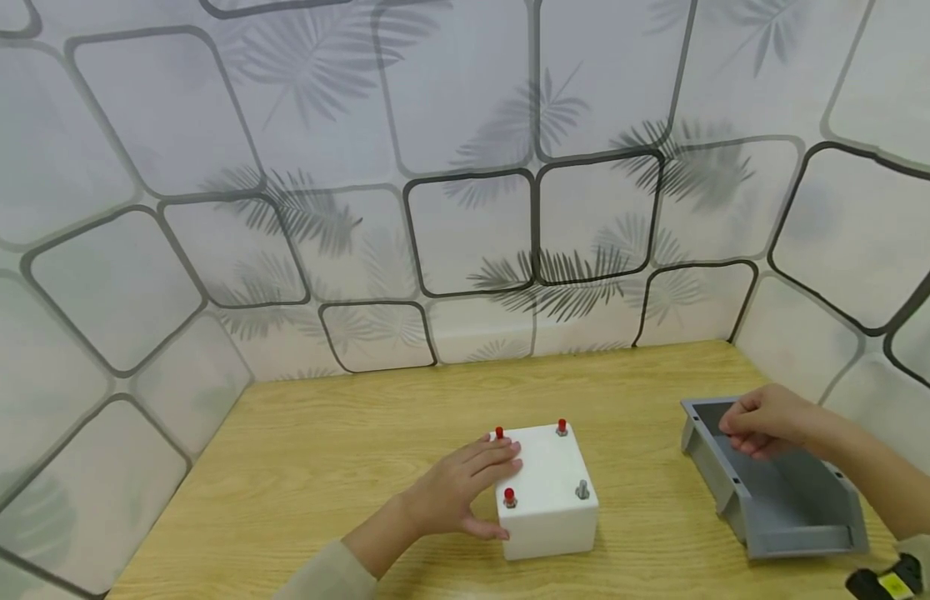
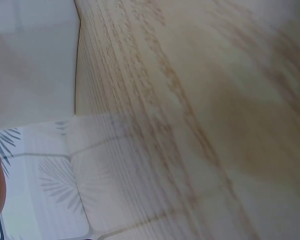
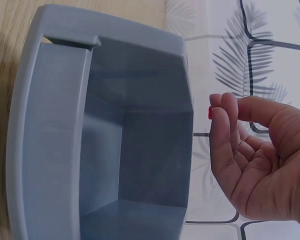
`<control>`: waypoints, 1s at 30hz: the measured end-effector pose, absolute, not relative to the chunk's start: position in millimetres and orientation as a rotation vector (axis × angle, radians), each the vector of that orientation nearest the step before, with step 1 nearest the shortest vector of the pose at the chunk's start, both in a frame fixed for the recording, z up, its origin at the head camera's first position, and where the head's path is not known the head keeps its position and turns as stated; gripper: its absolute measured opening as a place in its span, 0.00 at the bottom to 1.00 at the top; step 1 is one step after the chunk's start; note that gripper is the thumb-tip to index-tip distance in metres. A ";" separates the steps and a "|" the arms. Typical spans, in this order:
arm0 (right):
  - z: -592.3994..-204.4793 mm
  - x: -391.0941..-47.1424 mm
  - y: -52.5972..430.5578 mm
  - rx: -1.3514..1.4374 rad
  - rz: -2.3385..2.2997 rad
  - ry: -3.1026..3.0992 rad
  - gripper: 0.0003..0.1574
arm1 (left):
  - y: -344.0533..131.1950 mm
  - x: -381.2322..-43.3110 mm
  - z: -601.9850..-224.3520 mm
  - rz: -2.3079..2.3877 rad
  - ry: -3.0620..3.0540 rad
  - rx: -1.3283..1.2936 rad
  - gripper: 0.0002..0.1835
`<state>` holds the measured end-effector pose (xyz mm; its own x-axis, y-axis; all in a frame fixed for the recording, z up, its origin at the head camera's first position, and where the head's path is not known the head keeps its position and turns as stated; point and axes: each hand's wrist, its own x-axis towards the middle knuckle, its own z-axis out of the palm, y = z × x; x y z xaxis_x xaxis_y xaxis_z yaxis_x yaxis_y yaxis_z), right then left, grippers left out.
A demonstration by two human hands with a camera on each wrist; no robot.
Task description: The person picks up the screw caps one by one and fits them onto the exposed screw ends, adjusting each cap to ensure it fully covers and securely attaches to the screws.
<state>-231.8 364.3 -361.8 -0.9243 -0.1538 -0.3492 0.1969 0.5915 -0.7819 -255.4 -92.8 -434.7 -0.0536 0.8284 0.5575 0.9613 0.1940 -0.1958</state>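
Observation:
A white box [image 1: 543, 467] stands on the table, with a post at each top corner. Three posts carry red caps [image 1: 509, 497]; the near right post [image 1: 582, 490] shows bare metal with a nut at its base. My left hand [image 1: 457, 487] rests on the box's left side, fingers laid straight over the top and thumb against the side. In the right wrist view, my right hand [image 3: 260, 160] pinches a small red cap [image 3: 210, 113] between thumb and fingertips, mostly hidden by them. That hand is over the grey bin [image 1: 780, 492], near its far end.
The wood-grain table [image 1: 345, 450] runs up to a patterned cloth [image 1: 472, 233] that hangs behind and along both sides. The bin sits at the table's right, its low front lip toward me. A black strap with a yellow patch [image 1: 895, 585] is on the right wrist.

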 end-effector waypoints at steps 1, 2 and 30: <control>-361.7 -231.2 363.8 0.035 -1.268 2.443 0.12 | -92.9 -255.6 -434.8 -0.307 -1.907 -1.668 0.48; -361.5 -230.7 363.4 0.033 -1.268 2.443 0.12 | -92.9 -255.7 -434.9 -0.310 -1.901 -1.670 0.48; -353.6 -224.8 347.4 -0.115 -1.384 2.336 0.16 | -93.0 -255.0 -434.3 -0.307 -1.910 -1.664 0.48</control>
<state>-224.8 347.4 -353.6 -0.9079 -0.2792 -0.3126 0.1400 0.5010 -0.8540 -255.0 -93.0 -434.3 -0.0519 0.8270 0.5598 0.9607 0.1945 -0.1983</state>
